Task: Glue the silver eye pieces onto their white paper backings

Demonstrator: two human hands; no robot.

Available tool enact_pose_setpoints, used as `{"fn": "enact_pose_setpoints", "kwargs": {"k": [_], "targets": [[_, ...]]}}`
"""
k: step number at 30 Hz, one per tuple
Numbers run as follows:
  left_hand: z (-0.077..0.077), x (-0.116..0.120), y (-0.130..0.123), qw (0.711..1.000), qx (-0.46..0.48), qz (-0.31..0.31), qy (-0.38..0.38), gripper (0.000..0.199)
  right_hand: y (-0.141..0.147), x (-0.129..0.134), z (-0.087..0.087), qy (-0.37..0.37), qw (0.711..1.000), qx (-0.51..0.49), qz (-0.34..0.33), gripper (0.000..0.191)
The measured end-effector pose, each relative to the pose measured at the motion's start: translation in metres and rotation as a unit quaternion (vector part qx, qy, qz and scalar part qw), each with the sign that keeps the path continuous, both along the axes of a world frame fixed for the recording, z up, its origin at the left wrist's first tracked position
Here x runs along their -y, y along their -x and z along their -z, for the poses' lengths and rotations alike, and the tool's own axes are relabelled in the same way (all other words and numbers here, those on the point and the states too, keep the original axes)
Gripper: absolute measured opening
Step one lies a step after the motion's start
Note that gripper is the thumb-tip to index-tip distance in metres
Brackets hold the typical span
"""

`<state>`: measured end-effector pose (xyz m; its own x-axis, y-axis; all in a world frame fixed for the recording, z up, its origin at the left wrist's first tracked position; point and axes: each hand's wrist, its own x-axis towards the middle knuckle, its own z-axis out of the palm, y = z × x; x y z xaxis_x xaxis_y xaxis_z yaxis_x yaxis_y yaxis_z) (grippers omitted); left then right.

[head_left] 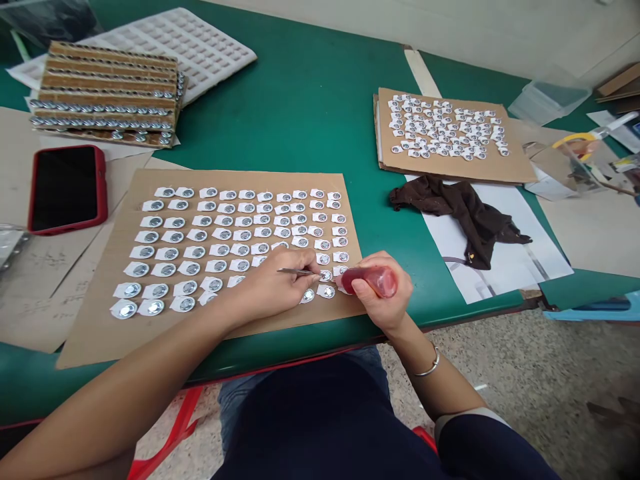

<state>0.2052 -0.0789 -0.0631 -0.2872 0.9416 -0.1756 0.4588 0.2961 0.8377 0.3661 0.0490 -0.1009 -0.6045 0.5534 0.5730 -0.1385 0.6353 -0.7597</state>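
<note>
My left hand (273, 283) is closed on a thin metal tool, likely tweezers (295, 271), whose tip is by a small round silver piece (325, 275) on a white paper tab. Wrapped round a red squeeze bottle (373, 279) is my right hand (393, 300); the bottle tilts with its tip down toward the lower right pieces, and the tip itself is hard to make out. Both hands are over a cardboard sheet (100, 333) that bears rows of such silver pieces on white tabs. Some pieces are hidden under my left hand.
A brown cloth (460, 210) lies right of the sheet on white paper (525, 257). Behind it is another loaded cardboard stack (510, 170). At left are a phone in a red case (67, 190), stacked cardboard strips (110, 83) and a white moulded tray (215, 47).
</note>
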Motion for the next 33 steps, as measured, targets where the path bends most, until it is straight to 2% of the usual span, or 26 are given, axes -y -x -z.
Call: {"fn": "enact_pose_setpoints", "kwargs": {"k": [24,33], "targets": [[-0.0002,0.0007,0.0007,1.0,0.012,-0.009,0.025,0.008,0.0031,0.0023,0.0019,0.005,1.0,-0.01,-0.018,0.027],[-0.0011,0.0004,0.0017,1.0,-0.01,-0.011,-0.003,0.008,0.0028,0.0028,0.0021,0.001,0.999,-0.021,-0.028,0.03]]}}
